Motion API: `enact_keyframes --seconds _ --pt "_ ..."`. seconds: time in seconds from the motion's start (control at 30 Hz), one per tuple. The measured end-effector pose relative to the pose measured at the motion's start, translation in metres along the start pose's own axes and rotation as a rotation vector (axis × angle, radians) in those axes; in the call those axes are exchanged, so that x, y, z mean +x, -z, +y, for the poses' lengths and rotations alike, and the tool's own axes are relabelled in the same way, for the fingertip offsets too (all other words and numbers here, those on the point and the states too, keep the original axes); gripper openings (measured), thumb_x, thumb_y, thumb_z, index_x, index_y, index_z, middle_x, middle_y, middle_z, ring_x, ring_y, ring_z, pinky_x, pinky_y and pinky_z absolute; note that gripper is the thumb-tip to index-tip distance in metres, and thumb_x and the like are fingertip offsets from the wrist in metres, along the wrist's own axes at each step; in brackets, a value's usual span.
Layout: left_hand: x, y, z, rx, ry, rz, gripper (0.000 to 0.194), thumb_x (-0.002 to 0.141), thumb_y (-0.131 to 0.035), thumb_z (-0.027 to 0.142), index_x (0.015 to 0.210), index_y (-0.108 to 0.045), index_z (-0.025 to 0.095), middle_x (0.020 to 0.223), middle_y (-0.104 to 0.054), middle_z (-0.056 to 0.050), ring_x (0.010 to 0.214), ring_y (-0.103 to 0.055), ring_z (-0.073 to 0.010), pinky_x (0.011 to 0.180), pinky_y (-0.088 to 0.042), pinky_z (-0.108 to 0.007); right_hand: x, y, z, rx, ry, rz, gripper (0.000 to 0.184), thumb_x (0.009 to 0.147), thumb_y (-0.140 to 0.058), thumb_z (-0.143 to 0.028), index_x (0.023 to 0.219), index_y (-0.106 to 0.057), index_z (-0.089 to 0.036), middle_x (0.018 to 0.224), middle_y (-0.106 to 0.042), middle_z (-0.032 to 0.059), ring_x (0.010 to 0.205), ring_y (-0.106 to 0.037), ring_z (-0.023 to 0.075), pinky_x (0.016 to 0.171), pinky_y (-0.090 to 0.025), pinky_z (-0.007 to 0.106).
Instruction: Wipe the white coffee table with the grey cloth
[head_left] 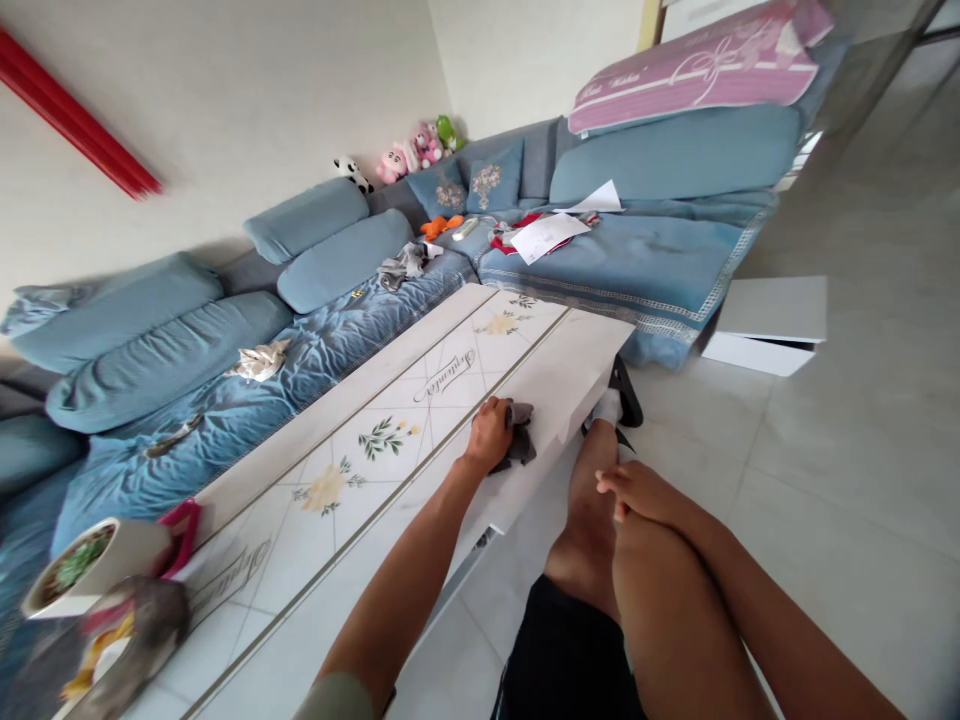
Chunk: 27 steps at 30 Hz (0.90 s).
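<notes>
1. My left hand (491, 435) presses palm down on a crumpled grey cloth (521, 448). The grip is narrow: my fingers close over the bunched fabric and hold it against the surface.
2. My right hand (637, 490) rests on my bent knee (592, 500), well apart from the cloth. Its fingers curl loosely and hold nothing.
3. The grey cloth sits about midway along a long white coffee table (352, 425), close to the table's edge nearest my legs. The tabletop is printed with pale flowers, green sprigs and looping script.
4. The cloth is a shapeless bunch with no clear long axis. Its loose end trails away from my hand toward that nearer edge. The table's own long axis runs from the lower left of my view to the upper right, and my left forearm (405, 590) reaches along much the same line.
5. As things lie now, a white bowl with green food (71, 567) and a blurred grey bag (131, 640) sit at the table's near end, with a pink object (180, 535) beside them. I cannot tell whether the tabletop is wet or marked.
6. Beyond the table stretches a blue sectional sofa (337, 262), with scattered clothes, papers and plush toys (420, 150).
</notes>
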<state>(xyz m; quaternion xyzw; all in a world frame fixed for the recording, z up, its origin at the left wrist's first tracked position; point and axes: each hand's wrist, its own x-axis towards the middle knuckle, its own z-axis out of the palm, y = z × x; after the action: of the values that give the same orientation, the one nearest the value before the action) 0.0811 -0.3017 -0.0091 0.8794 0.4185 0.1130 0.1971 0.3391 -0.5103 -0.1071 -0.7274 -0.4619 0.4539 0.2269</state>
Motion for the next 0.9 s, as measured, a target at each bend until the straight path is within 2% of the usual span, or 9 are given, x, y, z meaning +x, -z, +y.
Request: enact_keyframes --seconds 0.1,0.17,0.3,0.4,0.5,0.67,0.73,0.8,0.9 --pt "-0.011 0.005 0.000 0.097 -0.026 -0.033 0.040 0.098 -0.063 -0.001 0.131 -0.072 0.019 0.141 -0.076 -0.017 0.132 -0.074 -0.0323 0.121 -0.062 -0.046 -0.009 0.003 -0.002 0.034 -0.038 0.013 0.060 0.112 -0.059 -0.075 0.109 -0.087 -0.023 0.074 -0.080 0.0063 0.079 -0.081 0.0278 0.089 -0.064 0.039" --pt "-0.050 0.009 -0.013 0.106 -0.078 -0.059 0.043 0.095 -0.063 -0.002 0.131 -0.071 0.021 0.138 -0.076 -0.015 0.129 -0.074 -0.0314 0.118 -0.063 -0.044 -0.013 0.003 -0.001 0.057 -0.034 0.021 0.060 0.113 -0.055 -0.073 0.111 -0.087 -0.022 0.076 -0.082 0.0072 0.076 -0.080 0.0279 0.085 -0.063 0.040" --pt "-0.154 0.019 -0.050 0.058 -0.127 -0.090 0.050 0.089 -0.062 -0.004 0.128 -0.070 0.026 0.131 -0.077 -0.009 0.120 -0.076 -0.0295 0.108 -0.065 -0.043 -0.013 0.005 0.003 0.094 -0.010 0.019 0.055 0.112 -0.060 -0.072 0.102 -0.086 -0.025 0.074 -0.081 0.0067 0.079 -0.080 0.0287 0.089 -0.064 0.042" --pt "-0.188 0.020 -0.065 0.009 -0.108 -0.071 0.055 0.086 -0.057 -0.006 0.127 -0.072 0.028 0.127 -0.077 -0.006 0.117 -0.076 -0.0270 0.104 -0.065 -0.040 -0.007 0.007 0.006 0.119 0.001 -0.016 0.055 0.108 -0.068 -0.075 0.094 -0.083 -0.025 0.071 -0.079 0.0073 0.077 -0.079 0.0290 0.093 -0.065 0.043" --pt "-0.150 0.009 -0.059 0.007 -0.090 -0.054 0.055 0.087 -0.058 -0.003 0.131 -0.074 0.025 0.131 -0.078 -0.008 0.121 -0.076 -0.0282 0.111 -0.064 -0.042 -0.005 0.011 0.009 0.121 -0.013 -0.072 0.052 0.107 -0.067 -0.072 0.091 -0.081 -0.024 0.068 -0.078 0.0088 0.073 -0.079 0.0302 0.091 -0.064 0.044" --pt "-0.007 -0.008 -0.010 0.108 -0.023 -0.036 0.035 0.094 -0.060 0.001 0.120 -0.075 0.020 0.131 -0.079 -0.014 0.122 -0.075 -0.0309 0.114 -0.063 -0.044 -0.016 0.017 0.005 0.134 -0.063 -0.043 0.044 0.107 -0.060 -0.064 0.096 -0.077 -0.024 0.070 -0.080 0.0100 0.075 -0.080 0.0309 0.086 -0.064 0.044" --pt "0.025 -0.005 0.010 0.120 -0.005 -0.019 0.033 0.097 -0.059 0.000 0.119 -0.074 0.018 0.133 -0.078 -0.017 0.122 -0.075 -0.0316 0.113 -0.063 -0.044 -0.022 0.018 0.001 0.133 -0.059 -0.015 0.047 0.107 -0.058 -0.066 0.100 -0.078 -0.024 0.072 -0.081 0.0103 0.075 -0.080 0.0308 0.084 -0.063 0.043" --pt "0.026 0.002 0.018 0.122 -0.014 -0.041 0.032 0.098 -0.059 -0.001 0.119 -0.074 0.018 0.134 -0.078 -0.019 0.121 -0.076 -0.0331 0.112 -0.063 -0.046 -0.025 0.017 -0.002 0.124 -0.042 -0.001 0.052 0.109 -0.054 -0.067 0.105 -0.080 -0.022 0.075 -0.082 0.0111 0.076 -0.080 0.0308 0.083 -0.063 0.043" --pt "-0.029 0.015 0.000 0.124 -0.073 -0.136 0.034 0.096 -0.061 -0.001 0.120 -0.074 0.019 0.134 -0.077 -0.018 0.122 -0.077 -0.0336 0.111 -0.063 -0.046 -0.024 0.013 -0.006 0.086 -0.043 0.003 0.058 0.112 -0.050 -0.067 0.111 -0.083 -0.019 0.077 -0.083 0.0113 0.075 -0.080 0.0302 0.080 -0.062 0.042"
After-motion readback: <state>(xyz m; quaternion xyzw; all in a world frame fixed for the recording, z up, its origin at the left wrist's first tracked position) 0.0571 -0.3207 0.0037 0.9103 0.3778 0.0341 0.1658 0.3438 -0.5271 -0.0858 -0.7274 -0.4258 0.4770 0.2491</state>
